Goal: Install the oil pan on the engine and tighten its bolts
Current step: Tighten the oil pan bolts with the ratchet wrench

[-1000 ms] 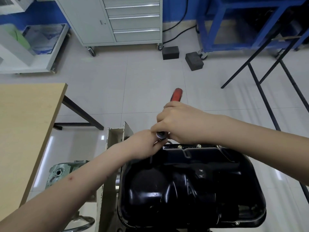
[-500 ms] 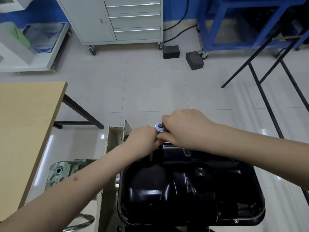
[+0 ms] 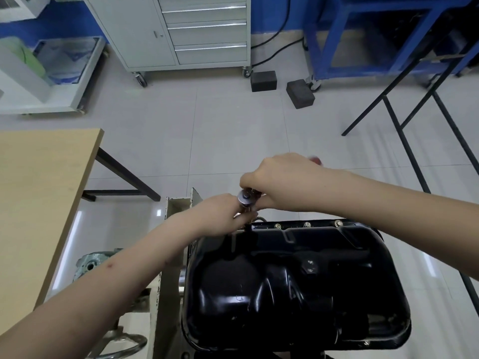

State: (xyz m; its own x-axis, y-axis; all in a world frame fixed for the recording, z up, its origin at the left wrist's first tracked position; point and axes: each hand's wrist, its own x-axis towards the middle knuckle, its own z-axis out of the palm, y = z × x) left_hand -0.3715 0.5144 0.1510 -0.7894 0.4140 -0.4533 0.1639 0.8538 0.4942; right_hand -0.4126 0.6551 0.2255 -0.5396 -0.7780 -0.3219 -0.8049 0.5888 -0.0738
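A glossy black oil pan (image 3: 293,286) sits on the engine on its stand, filling the lower middle of the head view. Three bolts (image 3: 307,224) show along its far flange. A ratchet wrench (image 3: 245,198) with a silver head stands over the pan's far left corner; the red end of its handle (image 3: 316,160) peeks out behind my right hand. My right hand (image 3: 280,182) grips the handle. My left hand (image 3: 223,213) holds the ratchet's socket shaft just below the head. The bolt under the socket is hidden by my fingers.
A wooden table (image 3: 39,203) stands at the left. The cream stand upright (image 3: 178,211) rises beside the pan. A grey drawer cabinet (image 3: 197,32), two black blocks (image 3: 300,94) on the floor, a blue frame (image 3: 363,35) and black metal legs (image 3: 404,141) lie beyond.
My right hand has swung the ratchet handle from pointing away toward the right; the red tip now shows right of the hand. My left hand stays at the socket.
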